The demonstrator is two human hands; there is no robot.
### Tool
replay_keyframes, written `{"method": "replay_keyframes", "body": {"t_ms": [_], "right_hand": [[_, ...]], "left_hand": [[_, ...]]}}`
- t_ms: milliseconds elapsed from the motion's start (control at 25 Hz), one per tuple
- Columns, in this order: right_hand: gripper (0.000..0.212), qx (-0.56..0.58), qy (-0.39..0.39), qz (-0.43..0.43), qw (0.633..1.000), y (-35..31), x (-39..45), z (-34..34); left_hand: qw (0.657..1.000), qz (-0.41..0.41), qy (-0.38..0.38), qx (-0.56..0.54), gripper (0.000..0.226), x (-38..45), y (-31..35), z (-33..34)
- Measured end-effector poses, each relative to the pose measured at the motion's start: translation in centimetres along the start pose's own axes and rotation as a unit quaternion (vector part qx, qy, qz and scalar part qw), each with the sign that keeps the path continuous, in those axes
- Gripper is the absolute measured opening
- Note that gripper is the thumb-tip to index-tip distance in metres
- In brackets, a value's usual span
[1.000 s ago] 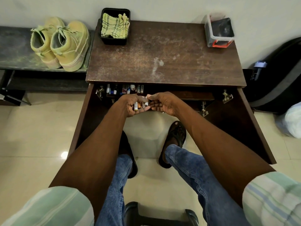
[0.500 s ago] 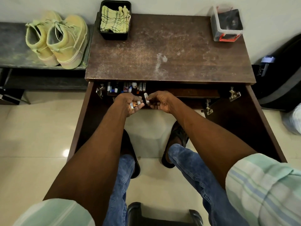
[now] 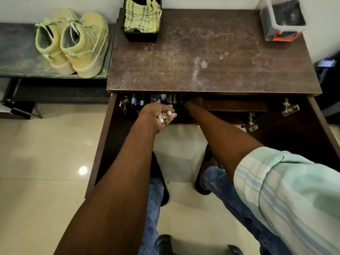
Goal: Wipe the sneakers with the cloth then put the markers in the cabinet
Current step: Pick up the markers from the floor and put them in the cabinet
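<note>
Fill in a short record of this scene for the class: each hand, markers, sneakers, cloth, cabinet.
left hand: grips a few markers in front of the cabinet opening
right hand: reaches into the cabinet; fingers hidden, grip cannot be told
shelf markers: a row on the inside shelf
sneakers: a pair on the bench at left
cloth: in the black tray on the cabinet top
cabinet: doors open

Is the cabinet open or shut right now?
Open. Both cabinet doors swing outward, hinges exposed, and markers show inside under the top.
</note>
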State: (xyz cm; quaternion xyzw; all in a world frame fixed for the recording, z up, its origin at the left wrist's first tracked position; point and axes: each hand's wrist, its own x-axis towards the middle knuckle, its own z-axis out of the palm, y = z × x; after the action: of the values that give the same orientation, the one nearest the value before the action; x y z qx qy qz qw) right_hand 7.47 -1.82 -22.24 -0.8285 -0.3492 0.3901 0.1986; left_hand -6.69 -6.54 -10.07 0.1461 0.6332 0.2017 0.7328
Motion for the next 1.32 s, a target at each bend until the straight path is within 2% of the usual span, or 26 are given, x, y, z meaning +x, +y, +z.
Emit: {"method": "replay_keyframes", "body": {"t_ms": [160,400,600,640,720,800,880,960,1040,1200,1320], "right_hand": [[0.042,0.016,0.029,-0.014,0.999,-0.4,-0.1,0.7],[0.047,0.05,-0.019,-0.002,0.999,0.1,0.5,1.7],[0.03,0.025,0.01,-0.047,0.999,-0.4,-2.5,-0.8],[0.026,0.03,-0.005,-0.049,0.998,-0.2,-3.0,-1.6],[0.017,0.097,-0.094,-0.015,0.991,-0.3,-4.9,-3.6],[0.016,0.162,-0.193,0.02,0.967,-0.8,-7.2,-5.6],[0.013,0.196,-0.27,0.018,0.943,-1.1,-8.9,-6.9],[0.009,0.208,-0.304,0.008,0.93,-1.1,-10.0,-7.6],[0.002,0.192,-0.294,-0.004,0.936,-0.9,-10.1,-7.6],[0.011,0.191,-0.285,0.02,0.939,-0.9,-10.0,-7.3],[0.01,0.22,-0.187,0.057,0.956,-0.7,-8.2,-6.3]], "left_hand": [[1.0,-0.002,0.003,0.001,0.009,-0.1,-0.2,-0.3],[1.0,-0.008,-0.001,0.007,0.01,-0.4,-0.1,-0.2],[1.0,-0.006,-0.005,-0.022,0.006,-0.9,0.4,-0.6],[0.999,-0.008,-0.01,-0.036,0.006,-1.0,0.5,-0.7],[0.998,-0.01,-0.031,-0.049,0.01,-1.5,0.1,-0.6],[0.999,-0.012,-0.036,-0.031,0.02,-1.7,-0.3,-0.4],[1.0,-0.012,-0.024,-0.003,0.026,-1.7,-0.6,-0.2],[0.999,-0.006,-0.013,0.029,0.021,-2.0,-0.6,0.1],[0.998,-0.001,-0.011,0.062,0.019,-2.2,-0.6,0.6],[0.998,0.001,0.007,0.069,0.028,-2.3,-0.8,1.2],[0.999,0.007,0.024,0.036,0.039,-2.1,-0.7,1.3]]}}
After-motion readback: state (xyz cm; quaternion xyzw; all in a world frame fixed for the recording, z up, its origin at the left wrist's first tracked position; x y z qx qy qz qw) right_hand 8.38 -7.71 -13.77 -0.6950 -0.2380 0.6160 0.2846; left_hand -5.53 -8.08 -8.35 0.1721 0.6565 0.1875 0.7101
